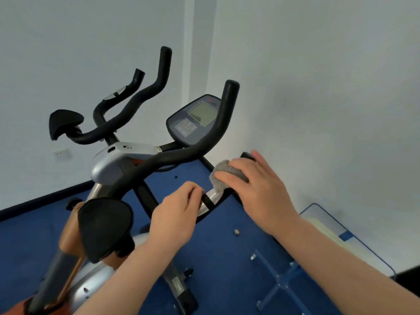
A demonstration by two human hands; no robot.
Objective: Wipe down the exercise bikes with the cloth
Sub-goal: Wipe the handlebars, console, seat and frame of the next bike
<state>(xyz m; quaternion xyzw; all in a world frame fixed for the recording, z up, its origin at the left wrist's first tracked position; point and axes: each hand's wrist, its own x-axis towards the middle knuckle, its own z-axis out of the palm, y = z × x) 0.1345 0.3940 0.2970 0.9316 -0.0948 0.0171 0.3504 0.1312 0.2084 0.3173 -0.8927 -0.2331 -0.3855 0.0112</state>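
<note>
Wiping step in hand: I see the right hand (254, 189) pressing the grey cloth (223, 176) on the near bike's right handlebar (211, 200) at frame centre, left hand (177, 214) gripping that bar beside it; next move likely a stroke along the bar.

Two exercise bikes (127, 164), one cloth (223, 176), two hands (175, 221).

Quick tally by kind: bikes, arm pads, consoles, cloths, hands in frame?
Bikes: 2, near bike, far bike
Arm pads: 2, near pad, far pad
Consoles: 1, console
Cloths: 1, cloth
Hands: 2, left hand, right hand
Total: 8
</note>
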